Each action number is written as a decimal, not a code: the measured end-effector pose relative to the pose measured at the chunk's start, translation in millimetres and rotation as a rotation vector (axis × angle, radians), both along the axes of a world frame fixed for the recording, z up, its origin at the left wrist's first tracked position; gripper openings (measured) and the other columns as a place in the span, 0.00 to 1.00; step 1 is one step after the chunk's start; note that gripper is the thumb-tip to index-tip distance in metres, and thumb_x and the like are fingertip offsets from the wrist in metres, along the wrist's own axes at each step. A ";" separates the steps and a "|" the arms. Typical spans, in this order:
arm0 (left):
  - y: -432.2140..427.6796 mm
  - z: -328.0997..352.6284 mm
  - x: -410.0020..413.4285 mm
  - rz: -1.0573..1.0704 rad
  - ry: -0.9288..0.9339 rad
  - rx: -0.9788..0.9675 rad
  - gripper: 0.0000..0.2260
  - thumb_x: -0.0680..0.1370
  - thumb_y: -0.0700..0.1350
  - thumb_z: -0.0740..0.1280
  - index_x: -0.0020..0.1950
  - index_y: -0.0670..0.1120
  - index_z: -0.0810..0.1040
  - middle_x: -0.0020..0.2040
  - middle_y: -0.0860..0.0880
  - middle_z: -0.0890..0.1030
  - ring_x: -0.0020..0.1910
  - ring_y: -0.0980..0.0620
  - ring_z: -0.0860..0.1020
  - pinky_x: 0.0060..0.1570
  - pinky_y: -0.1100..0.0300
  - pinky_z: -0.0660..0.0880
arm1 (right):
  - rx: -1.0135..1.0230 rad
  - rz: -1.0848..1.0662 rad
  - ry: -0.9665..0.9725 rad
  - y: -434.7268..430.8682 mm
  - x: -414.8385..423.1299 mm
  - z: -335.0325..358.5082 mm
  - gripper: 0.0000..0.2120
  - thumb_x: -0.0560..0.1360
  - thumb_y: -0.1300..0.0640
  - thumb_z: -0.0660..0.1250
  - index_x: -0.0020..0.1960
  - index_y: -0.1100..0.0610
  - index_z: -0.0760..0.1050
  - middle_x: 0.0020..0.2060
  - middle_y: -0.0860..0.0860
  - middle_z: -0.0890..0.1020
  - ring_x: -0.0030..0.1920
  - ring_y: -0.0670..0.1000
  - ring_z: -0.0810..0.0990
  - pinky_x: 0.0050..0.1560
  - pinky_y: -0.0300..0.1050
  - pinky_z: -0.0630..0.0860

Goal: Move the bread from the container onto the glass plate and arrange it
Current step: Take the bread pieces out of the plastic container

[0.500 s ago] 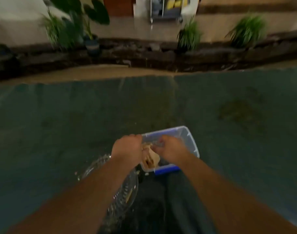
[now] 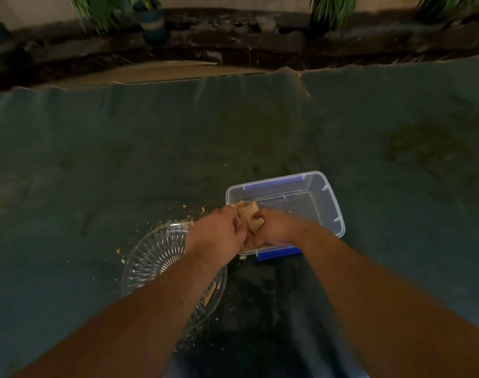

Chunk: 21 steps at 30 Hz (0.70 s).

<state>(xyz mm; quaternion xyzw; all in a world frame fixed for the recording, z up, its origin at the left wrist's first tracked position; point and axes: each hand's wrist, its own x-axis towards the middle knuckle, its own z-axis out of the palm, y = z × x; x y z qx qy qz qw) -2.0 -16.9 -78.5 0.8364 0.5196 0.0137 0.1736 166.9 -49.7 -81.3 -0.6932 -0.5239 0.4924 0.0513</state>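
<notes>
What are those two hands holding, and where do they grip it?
The bread, pinched between the left hand and right hand on its opposite sides, at the near corner of the container.

You see a dark teal surface (image 2: 124,159), a clear container (image 2: 331,203) with blue clips, tan bread (image 2: 250,216), and a clear glass plate (image 2: 151,257) cut with radiating ribs.

Two bare forearms come into view from the bottom edge, no sleeves anywhere along them, uncovered right down to the wrists. The left hand (image 2: 219,233) shows no ring, no watch, no strap. The right hand (image 2: 278,227) is just as plain, no glove, no band at the wrist. Dim light blurs the finer detail.
</notes>
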 end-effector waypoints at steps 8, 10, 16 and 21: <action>1.6 0.5 0.0 -0.004 -0.027 -0.003 0.09 0.79 0.59 0.66 0.49 0.54 0.75 0.39 0.55 0.74 0.35 0.58 0.73 0.29 0.59 0.66 | 0.097 -0.045 -0.254 -0.2 -26.2 -17.0 0.11 0.83 0.50 0.67 0.62 0.54 0.79 0.58 0.55 0.84 0.60 0.56 0.81 0.69 0.59 0.74; 3.2 3.1 -3.1 -0.004 -0.033 0.000 0.09 0.79 0.59 0.66 0.50 0.55 0.76 0.41 0.55 0.75 0.36 0.58 0.74 0.30 0.60 0.69 | 0.067 -0.092 -0.288 -1.1 -23.1 -14.7 0.12 0.83 0.50 0.68 0.64 0.54 0.78 0.60 0.55 0.83 0.62 0.57 0.80 0.71 0.61 0.72; 4.7 12.8 -15.0 -0.019 -0.074 -0.020 0.11 0.78 0.59 0.66 0.54 0.54 0.75 0.47 0.53 0.76 0.41 0.56 0.75 0.36 0.56 0.77 | 0.045 -0.065 -0.243 -3.9 -12.6 2.3 0.16 0.83 0.47 0.68 0.66 0.54 0.77 0.64 0.56 0.82 0.63 0.57 0.79 0.70 0.59 0.71; 1.4 10.2 -27.1 -0.024 -0.110 -0.011 0.09 0.78 0.57 0.67 0.54 0.53 0.76 0.48 0.52 0.75 0.41 0.54 0.75 0.35 0.56 0.72 | 0.063 0.034 -0.268 -1.9 -30.7 0.3 0.25 0.79 0.47 0.73 0.72 0.52 0.72 0.68 0.56 0.78 0.69 0.60 0.75 0.74 0.65 0.68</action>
